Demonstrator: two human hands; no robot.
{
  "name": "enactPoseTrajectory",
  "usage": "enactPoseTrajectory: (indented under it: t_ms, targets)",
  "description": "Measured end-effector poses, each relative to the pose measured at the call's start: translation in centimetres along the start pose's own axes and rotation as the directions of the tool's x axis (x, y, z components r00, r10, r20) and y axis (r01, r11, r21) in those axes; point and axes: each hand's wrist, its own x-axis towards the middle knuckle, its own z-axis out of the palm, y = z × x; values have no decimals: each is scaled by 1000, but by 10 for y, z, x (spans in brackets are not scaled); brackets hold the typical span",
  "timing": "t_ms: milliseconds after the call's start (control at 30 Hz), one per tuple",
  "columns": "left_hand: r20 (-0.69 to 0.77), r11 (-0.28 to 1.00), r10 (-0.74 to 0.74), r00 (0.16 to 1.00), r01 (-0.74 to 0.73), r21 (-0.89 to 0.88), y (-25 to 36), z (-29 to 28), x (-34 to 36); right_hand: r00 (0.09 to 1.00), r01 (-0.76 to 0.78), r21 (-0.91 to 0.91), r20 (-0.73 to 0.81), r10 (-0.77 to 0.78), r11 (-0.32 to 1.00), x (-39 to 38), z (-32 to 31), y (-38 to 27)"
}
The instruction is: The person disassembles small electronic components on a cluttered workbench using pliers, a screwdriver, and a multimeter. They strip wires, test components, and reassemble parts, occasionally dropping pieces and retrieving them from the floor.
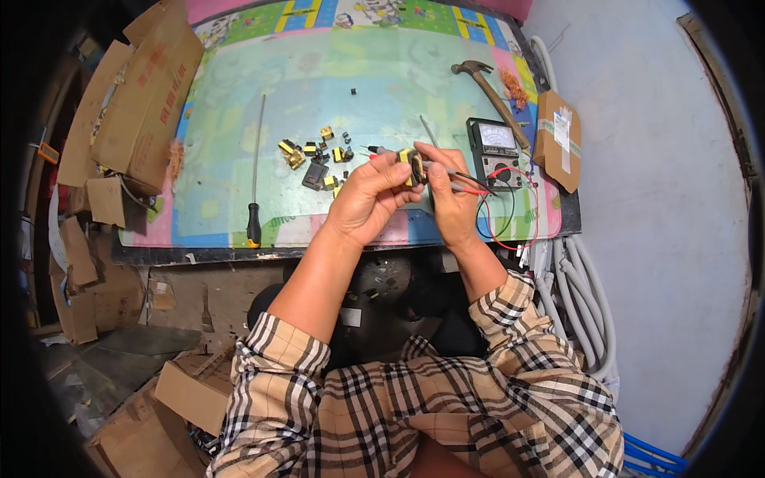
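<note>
My left hand (368,195) grips a small transformer (408,166) with yellow tape and a dark core. My right hand (453,203) is closed on the test probes (462,180) beside it, fingertips at the transformer. A thin metal rod (425,125) rises behind that hand; its lower end is hidden. Several small transformers (311,149) and a dark rectangular component (314,176) lie loose on the mat (231,119). To the right stands an analog multimeter (494,151) with red and black leads.
A long screwdriver (253,225) lies at left, a claw hammer (498,103) at back right beside a cardboard package (558,143). A large cardboard box (143,103) occupies the left edge. Grey conduit (586,303) stands against the right wall; boxes (191,390) sit low at left.
</note>
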Motion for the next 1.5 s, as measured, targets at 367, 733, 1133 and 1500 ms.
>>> enactPoseTrajectory:
  t_ms: [367,733,1133,1500]
  targets:
    - [-116,380,252,961,12,925,8,7,21,921,-388,214,55,385,897,26,-66,38]
    - [201,-173,251,947,-160,972,-14,55,34,936,4,-53,352,15,999,29,-88,4]
    - [372,-144,199,907,-348,926,-10,71,16,987,-148,264,-13,157,953,29,-93,11]
    - [315,-19,88,945,-314,949,-29,85,29,921,-353,585,80,382,730,32,-113,27]
